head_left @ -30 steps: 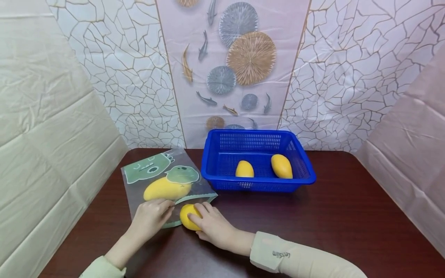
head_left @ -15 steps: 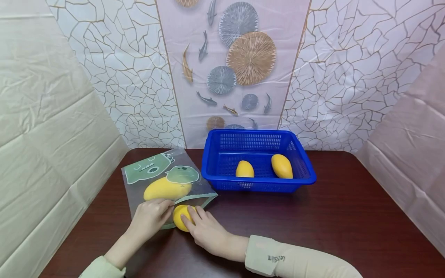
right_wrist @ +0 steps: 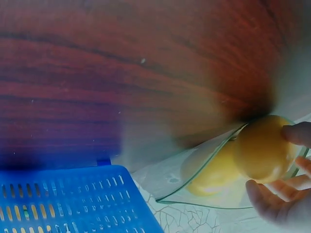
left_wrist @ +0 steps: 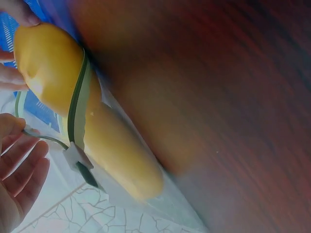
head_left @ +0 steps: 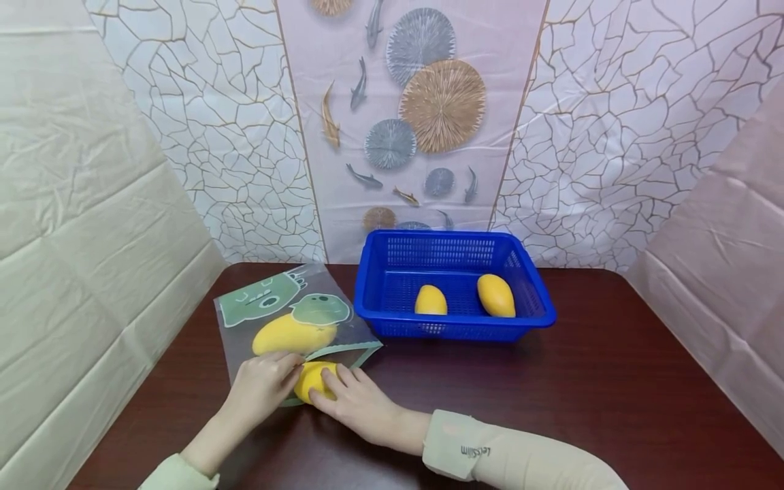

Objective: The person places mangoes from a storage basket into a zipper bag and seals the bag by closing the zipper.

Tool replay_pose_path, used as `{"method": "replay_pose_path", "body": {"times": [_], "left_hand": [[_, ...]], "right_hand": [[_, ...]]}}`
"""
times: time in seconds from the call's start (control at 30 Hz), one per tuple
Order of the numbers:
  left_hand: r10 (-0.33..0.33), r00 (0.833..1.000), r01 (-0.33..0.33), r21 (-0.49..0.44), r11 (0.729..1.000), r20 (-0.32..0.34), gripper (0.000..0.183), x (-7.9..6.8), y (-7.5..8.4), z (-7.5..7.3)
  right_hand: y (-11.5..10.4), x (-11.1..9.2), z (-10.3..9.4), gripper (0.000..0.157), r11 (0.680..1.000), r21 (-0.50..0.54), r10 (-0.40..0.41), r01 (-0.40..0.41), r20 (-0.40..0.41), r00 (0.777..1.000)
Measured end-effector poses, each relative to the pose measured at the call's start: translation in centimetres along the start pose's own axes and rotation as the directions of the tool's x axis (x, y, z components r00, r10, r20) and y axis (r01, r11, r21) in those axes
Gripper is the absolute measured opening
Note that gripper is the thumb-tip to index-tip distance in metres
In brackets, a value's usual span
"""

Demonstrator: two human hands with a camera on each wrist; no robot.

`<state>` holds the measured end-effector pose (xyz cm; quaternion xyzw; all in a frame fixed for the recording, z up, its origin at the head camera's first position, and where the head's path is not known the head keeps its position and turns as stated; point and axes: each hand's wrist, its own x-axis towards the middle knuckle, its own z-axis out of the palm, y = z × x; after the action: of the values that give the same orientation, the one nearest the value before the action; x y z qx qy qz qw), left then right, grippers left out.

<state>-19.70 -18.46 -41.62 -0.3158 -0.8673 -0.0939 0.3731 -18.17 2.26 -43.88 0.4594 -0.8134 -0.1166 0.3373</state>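
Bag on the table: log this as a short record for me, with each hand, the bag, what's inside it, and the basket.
Left hand: pinches the edge of the bag at its mouth
Right hand: grips a yellow mango, partly inside the mouth
Bag: see-through, green animal prints, mouth open
Fully inside bag: second mango
Basket: blue, right of the bag; holds a left mango and a right mango

White crackle-patterned backdrop [head_left: 612,136] with pink fish-printed panel [head_left: 343,41] behind red-brown wood-grain bench [head_left: 612,381], creased cream cloth [head_left: 92,238] at left
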Motion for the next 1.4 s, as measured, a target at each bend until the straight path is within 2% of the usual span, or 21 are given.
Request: {"method": "replay_pose_path", "body": {"times": [0.13,0.4,0.6,0.8,1.07,1.4], "left_hand": [[0.008,1.000,-0.008,0.005,1.000,-0.005,0.017,0.1,-0.1,-0.1],[-0.007,1.000,0.007,0.014,1.000,0.004,0.018,0.1,-0.1,-0.3],[-0.019,1.000,0.019,0.016,1.000,0.012,0.019,0.0,-0.1,-0.4],[-0.019,1.000,0.019,0.009,1.000,0.008,0.018,0.2,-0.2,-0.6],[-0.019,1.000,0.019,0.023,1.000,-0.001,0.019,0.4,-0.1,-0.8],[-0.024,1.000,0.024,0.007,1.000,0.001,0.016,0.6,0.0,-1.0]], "right_hand": [[0.3,0.2,0.6,0.028,0.998,-0.038,-0.051,0.050,-0.032,0.998],[0.7,0.8,1.7,0.029,0.988,-0.068,-0.143,0.141,-0.037,0.989],[0.6,1.4,2.2,0.024,0.952,-0.212,-0.230,0.223,-0.011,0.973],[0.8,1.9,2.7,0.027,0.930,-0.241,-0.290,0.279,-0.011,0.957],[1.5,2.8,3.4,0.030,0.929,-0.238,-0.305,0.283,-0.060,0.951],[1.6,4.2,4.9,0.031,0.927,-0.270,-0.271,0.261,0.000,0.962]]}}
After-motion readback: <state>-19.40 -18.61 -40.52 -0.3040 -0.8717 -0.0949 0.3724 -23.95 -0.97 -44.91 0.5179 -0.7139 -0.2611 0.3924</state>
